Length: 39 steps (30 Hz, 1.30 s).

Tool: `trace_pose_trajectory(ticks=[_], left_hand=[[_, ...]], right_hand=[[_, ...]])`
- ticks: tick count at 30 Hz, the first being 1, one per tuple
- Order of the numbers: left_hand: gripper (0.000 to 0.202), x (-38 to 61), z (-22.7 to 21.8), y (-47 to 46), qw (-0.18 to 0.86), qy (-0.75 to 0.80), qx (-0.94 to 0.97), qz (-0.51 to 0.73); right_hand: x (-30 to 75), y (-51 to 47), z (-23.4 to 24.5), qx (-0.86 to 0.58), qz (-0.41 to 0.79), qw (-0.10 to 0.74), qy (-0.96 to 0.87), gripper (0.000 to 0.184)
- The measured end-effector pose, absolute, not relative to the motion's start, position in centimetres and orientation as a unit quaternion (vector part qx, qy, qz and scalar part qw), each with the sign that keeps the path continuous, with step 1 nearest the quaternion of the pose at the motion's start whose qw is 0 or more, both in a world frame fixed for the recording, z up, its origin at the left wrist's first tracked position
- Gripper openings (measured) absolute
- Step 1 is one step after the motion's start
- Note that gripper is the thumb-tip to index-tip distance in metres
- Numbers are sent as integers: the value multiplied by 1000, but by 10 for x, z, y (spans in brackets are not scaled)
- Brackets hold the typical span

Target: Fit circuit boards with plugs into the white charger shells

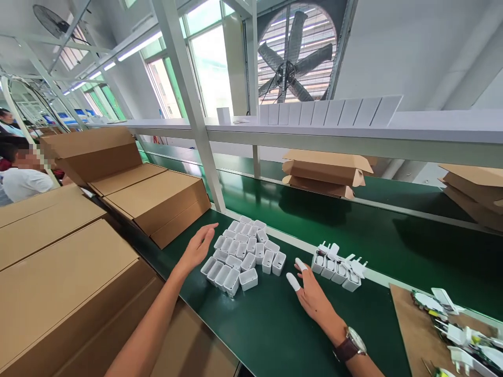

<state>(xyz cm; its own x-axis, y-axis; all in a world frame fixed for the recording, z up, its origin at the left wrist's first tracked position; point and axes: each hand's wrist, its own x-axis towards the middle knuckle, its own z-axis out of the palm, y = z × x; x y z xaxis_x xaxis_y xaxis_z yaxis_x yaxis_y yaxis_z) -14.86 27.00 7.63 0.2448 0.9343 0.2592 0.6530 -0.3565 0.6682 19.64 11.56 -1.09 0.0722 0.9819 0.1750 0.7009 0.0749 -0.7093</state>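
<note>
Many small white open-topped plastic housings stand in close rows on the green work surface. At their left edge hovers my left hand, fingers stretched out and holding nothing. To the right of the rows, my right hand has its fingers apart, with white finger cots on two of them and nothing in its grasp. Just beyond it stands a short row of white charger housings with plug prongs and white parts sticking up out of them. A wristwatch is on my right wrist.
Large cardboard boxes fill the left side. Circuit boards with plug parts lie on a brown board at right. A shelf on a white post crosses above the bench. A person sits far left.
</note>
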Motion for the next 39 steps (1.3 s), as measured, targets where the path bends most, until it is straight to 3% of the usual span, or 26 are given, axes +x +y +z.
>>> trace_pose_trajectory(ticks=[3,7,16,22,27,30,39], left_hand=[[65,-100,92,317,227,495,794,271],[37,-39,100,363,239,481,824,182],[34,3,96,379,291,494,819,35],[36,-33,116,374,304,478,819,95],[68,-98,153,364,276,508,796,182],[77,-127,157,353,262,530,784,189],[42,-110,100,342,223,606,758,86]], right_hand=[[191,104,-23,-656,201,342,-641,55],[188,95,-29,-650,190,339,-653,56],[186,97,-28,-642,201,364,-645,53],[186,96,-28,-633,215,365,-648,53],[188,96,-29,-633,221,366,-646,52],[190,96,-30,-639,229,355,-643,52],[192,97,-31,-638,207,339,-660,54]])
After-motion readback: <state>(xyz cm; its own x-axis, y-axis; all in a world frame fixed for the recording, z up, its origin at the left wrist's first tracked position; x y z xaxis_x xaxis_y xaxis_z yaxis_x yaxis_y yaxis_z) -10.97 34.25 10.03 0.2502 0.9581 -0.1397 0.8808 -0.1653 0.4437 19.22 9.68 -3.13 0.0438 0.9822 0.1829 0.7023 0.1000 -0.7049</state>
